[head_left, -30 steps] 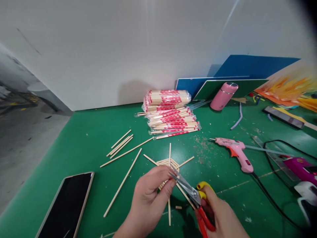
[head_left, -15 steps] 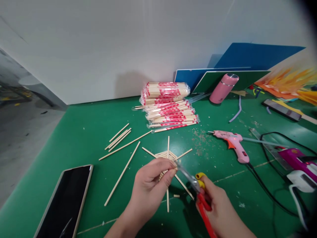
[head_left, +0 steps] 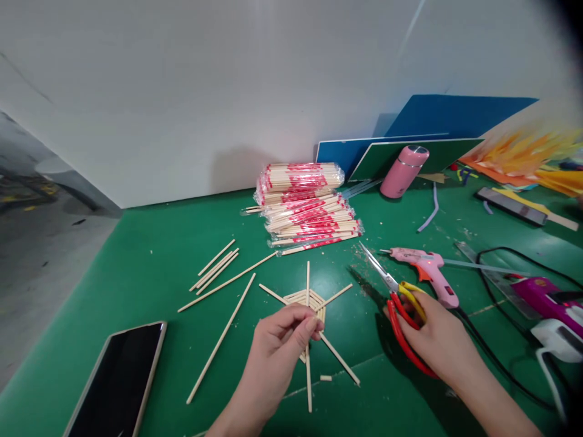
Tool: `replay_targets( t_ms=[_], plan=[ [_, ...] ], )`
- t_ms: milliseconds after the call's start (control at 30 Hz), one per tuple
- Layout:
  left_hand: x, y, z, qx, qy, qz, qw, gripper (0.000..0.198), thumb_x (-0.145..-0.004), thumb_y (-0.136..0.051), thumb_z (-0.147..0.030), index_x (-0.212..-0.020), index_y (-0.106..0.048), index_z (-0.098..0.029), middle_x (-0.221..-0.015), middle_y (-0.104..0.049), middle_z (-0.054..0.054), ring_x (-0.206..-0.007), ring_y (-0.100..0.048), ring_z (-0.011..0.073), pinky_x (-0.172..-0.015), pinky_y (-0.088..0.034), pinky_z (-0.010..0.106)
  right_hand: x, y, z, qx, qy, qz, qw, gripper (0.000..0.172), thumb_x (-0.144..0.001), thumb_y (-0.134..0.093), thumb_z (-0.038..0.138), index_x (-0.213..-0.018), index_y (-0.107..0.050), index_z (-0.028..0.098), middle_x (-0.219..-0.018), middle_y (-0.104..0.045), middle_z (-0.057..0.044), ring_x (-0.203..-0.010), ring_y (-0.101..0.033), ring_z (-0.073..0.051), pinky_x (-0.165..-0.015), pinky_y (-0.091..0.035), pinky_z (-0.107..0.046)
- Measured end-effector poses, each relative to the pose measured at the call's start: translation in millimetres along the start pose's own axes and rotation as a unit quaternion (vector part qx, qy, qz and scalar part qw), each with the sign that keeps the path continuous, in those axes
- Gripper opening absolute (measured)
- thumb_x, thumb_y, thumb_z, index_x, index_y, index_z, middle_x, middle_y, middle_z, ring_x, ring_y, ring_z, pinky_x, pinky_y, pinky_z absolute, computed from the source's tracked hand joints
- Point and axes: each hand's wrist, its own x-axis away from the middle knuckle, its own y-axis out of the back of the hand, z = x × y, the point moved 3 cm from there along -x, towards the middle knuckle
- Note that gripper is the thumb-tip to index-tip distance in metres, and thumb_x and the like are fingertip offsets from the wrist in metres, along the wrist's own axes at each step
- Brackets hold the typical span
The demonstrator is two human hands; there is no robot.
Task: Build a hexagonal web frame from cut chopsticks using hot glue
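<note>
scissors (head_left: pixel 390 281) swung right — glue gun (head_left: pixel 430 262) just beside

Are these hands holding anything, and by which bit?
The right hand holds scissors by the red and yellow handles. The left hand is pinched shut; I can't tell whether it holds anything.

Has a broad, smooth, pale-grey wall (head_left: pixel 136 109) across the upper frame, with a thin dark scuff line (head_left: pixel 27 79) at upper left and a pale streak of light (head_left: pixel 412 33) at upper right. Meets a green tabletop (head_left: pixel 146 261) below, faintly glossy, filling most of the lower frame. Drops off at left to a grey, concrete-looking floor (head_left: pixel 54 255) dotted with small dark scraps (head_left: pixel 79 222). Blurs towards the left edge.
</note>
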Motion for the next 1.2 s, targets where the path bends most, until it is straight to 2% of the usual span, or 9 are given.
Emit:
replay_targets(
  t_ms=[167, 267, 333, 533, 667, 833, 967, 1133, 1200],
  plan=[
    [-1.3, -1.4, -3.0, -0.046, -0.032, 0.0, 0.998, 0.014, -0.075, -0.057, -0.026, -0.069, -0.06, -0.014, -0.069, -0.058, 0.003, -0.064, -0.053, 0.0116, -0.055, -0.042, 0.021, -3.5, 10.1, -12.3, 0.096, 0.069, -0.071, 0.99, 0.049, -0.068, -0.053, 0.046, -0.104, -0.052, 0.013, -0.109, -0.053, -0.014, -0.098, -0.052, -0.029, -0.077, -0.045, -0.041],
    [-1.5, -0.2, -4.5, -0.121, -0.102, -0.005, 0.987, 0.009, -0.075, -0.056, -0.022, -0.071, -0.061, -0.015, -0.071, -0.059, 0.003, -0.068, -0.055, 0.0131, -0.061, -0.044, 0.024, 7.6, 17.6, 2.0, 0.047, 0.104, -0.108, 0.988, 0.044, -0.071, -0.054, 0.043, -0.106, -0.051, 0.017, -0.108, -0.053, -0.011, -0.097, -0.053, -0.027, -0.079, -0.044, -0.04],
    [-0.3, 1.2, -4.0, -0.22, -0.165, 0.001, 0.962, 0.009, -0.076, -0.054, -0.019, -0.073, -0.062, -0.016, -0.073, -0.059, 0.003, -0.071, -0.054, 0.0144, -0.065, -0.044, 0.027, 16.9, 16.7, 18.2, -0.054, 0.121, -0.098, 0.986, 0.033, -0.076, -0.052, 0.036, -0.105, -0.051, 0.022, -0.101, -0.057, -0.007, -0.089, -0.056, -0.021, -0.076, -0.046, -0.034],
    [9.4, 3.7, 9.8, -0.454, -0.258, 0.017, 0.853, 0.013, -0.075, -0.052, -0.016, -0.071, -0.064, -0.019, -0.073, -0.058, 0.004, -0.076, -0.049, 0.0176, -0.071, -0.039, 0.035, 37.8, -15.5, 66.7, -0.178, 0.247, 0.085, 0.949, 0.022, -0.081, -0.046, 0.019, -0.101, -0.053, 0.021, -0.093, -0.057, -0.005, -0.086, -0.054, -0.016, -0.075, -0.045, -0.029],
    [15.9, 0.4, 16.1, -0.494, -0.256, -0.007, 0.831, 0.012, -0.075, -0.052, -0.016, -0.071, -0.063, -0.02, -0.077, -0.057, 0.003, -0.081, -0.047, 0.0194, -0.073, -0.035, 0.036, 38.2, -30.1, 73.8, -0.199, 0.25, 0.107, 0.942, 0.021, -0.081, -0.044, 0.017, -0.098, -0.055, 0.02, -0.089, -0.058, -0.005, -0.083, -0.054, -0.016, -0.072, -0.045, -0.029],
    [18.0, -2.3, 16.4, -0.492, -0.237, -0.014, 0.837, 0.012, -0.076, -0.051, -0.016, -0.071, -0.061, -0.019, -0.08, -0.057, 0.004, -0.083, -0.045, 0.0195, -0.075, -0.032, 0.037, 34.4, -35.6, 76.2, -0.187, 0.248, 0.118, 0.943, 0.02, -0.081, -0.045, 0.017, -0.096, -0.057, 0.02, -0.086, -0.057, -0.004, -0.081, -0.054, -0.016, -0.071, -0.045, -0.029],
    [19.2, -4.1, 19.2, -0.48, -0.231, 0.014, 0.846, 0.013, -0.075, -0.05, -0.013, -0.073, -0.06, -0.021, -0.078, -0.057, 0.002, -0.083, -0.046, 0.0181, -0.076, -0.031, 0.035, 14.4, -24.7, 57.7, -0.158, 0.204, 0.05, 0.965, 0.019, -0.08, -0.049, 0.022, -0.097, -0.055, 0.021, -0.083, -0.057, -0.003, -0.077, -0.054, -0.015, -0.07, -0.045, -0.028],
    [27.3, -5.8, 29.3, -0.469, -0.302, -0.01, 0.83, 0.016, -0.081, -0.045, -0.014, -0.08, -0.06, -0.021, -0.076, -0.059, 0.002, -0.082, -0.049, 0.0176, -0.078, -0.03, 0.035, -27.1, 16.1, -11.5, -0.023, 0.03, -0.198, 0.98, 0.031, -0.074, -0.052, 0.036, -0.1, -0.051, 0.018, -0.09, -0.058, -0.008, -0.08, -0.056, -0.022, -0.068, -0.044, -0.035],
    [30.9, -8.4, 31.9, -0.478, -0.337, 0.026, 0.811, 0.015, -0.081, -0.046, -0.014, -0.085, -0.06, -0.018, -0.08, -0.06, 0.003, -0.081, -0.05, 0.0171, -0.079, -0.033, 0.035, -39.6, 26.9, -40.1, 0.052, -0.036, -0.194, 0.979, 0.041, -0.07, -0.055, 0.039, -0.103, -0.051, 0.014, -0.095, -0.056, -0.013, -0.087, -0.055, -0.028, -0.065, -0.044, -0.036]
  ],
)
